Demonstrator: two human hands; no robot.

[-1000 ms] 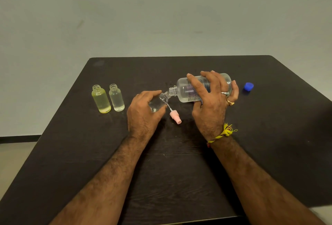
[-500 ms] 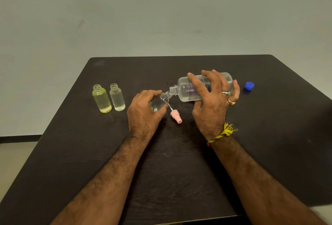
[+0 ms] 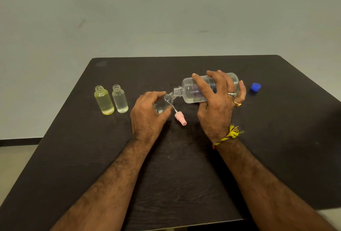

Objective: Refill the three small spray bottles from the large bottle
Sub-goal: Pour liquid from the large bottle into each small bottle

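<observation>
Large clear plastic bottle (image 3: 191, 93), uncapped, is held nearly horizontal above the dark wooden table (image 3: 184, 175), its threaded neck pointing left and slightly down. The right hand (image 3: 215, 105) grips its body, fingers curled over the top. The left hand (image 3: 147, 112) wraps around a small clear bottle (image 3: 164, 104), tilted so that its open mouth meets the large bottle's neck; whether liquid is flowing cannot be made out. Two more small bottles stand upright and uncapped at the left, just beside each other: a yellow-tinted small bottle (image 3: 104, 100) and a clear small bottle (image 3: 120, 99). A pink spray pump with dip tube (image 3: 180, 117) lies on the table between the hands. A blue screw cap (image 3: 255, 87) lies to the right of the large bottle.
</observation>
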